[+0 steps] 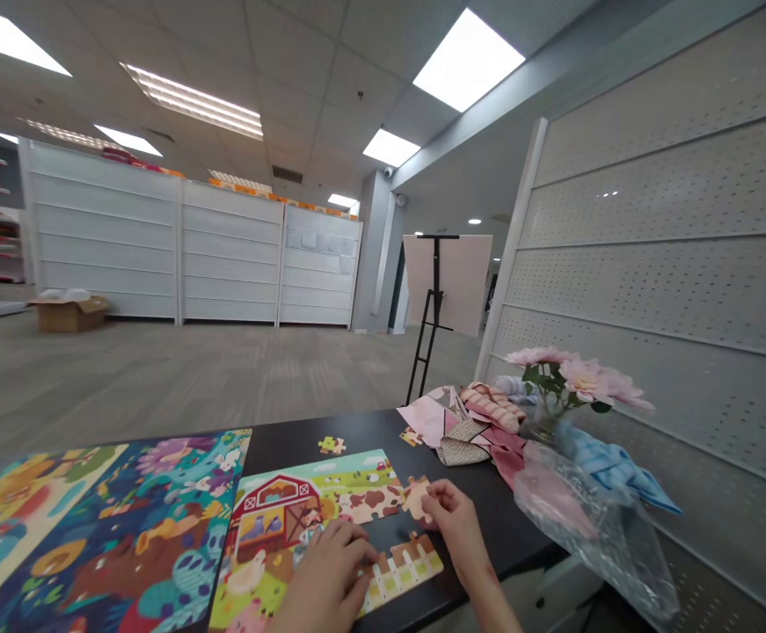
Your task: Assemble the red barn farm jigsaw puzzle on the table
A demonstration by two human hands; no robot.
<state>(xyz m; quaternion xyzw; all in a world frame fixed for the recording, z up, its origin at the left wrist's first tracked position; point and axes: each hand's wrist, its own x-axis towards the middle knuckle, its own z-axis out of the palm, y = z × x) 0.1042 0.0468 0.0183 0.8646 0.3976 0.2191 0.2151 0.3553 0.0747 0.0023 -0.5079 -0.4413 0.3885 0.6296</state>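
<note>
A farm jigsaw puzzle (356, 475) with a red barn, a cow and a fence lies partly assembled on a black table (383, 429). A gap of dark tabletop shows on its right side, between the cow and the fence. My right hand (454, 526) pinches a jigsaw piece (415, 499) at the puzzle's right edge, near the cow. My left hand (331, 570) rests over the lower middle of the puzzle, fingers stretched, covering part of the picture. One loose yellow-green piece (331, 446) lies behind the puzzle, and another piece (411, 436) lies by the cloths.
Colourful picture sheets (158, 536) cover the table's left side. Crumpled cloths (471, 431), a clear plastic bag (594, 527) and a vase of pink flowers (584, 378) stand at right. Beyond are an easel (430, 325), a perforated panel (660, 264) and a cardboard box (69, 314).
</note>
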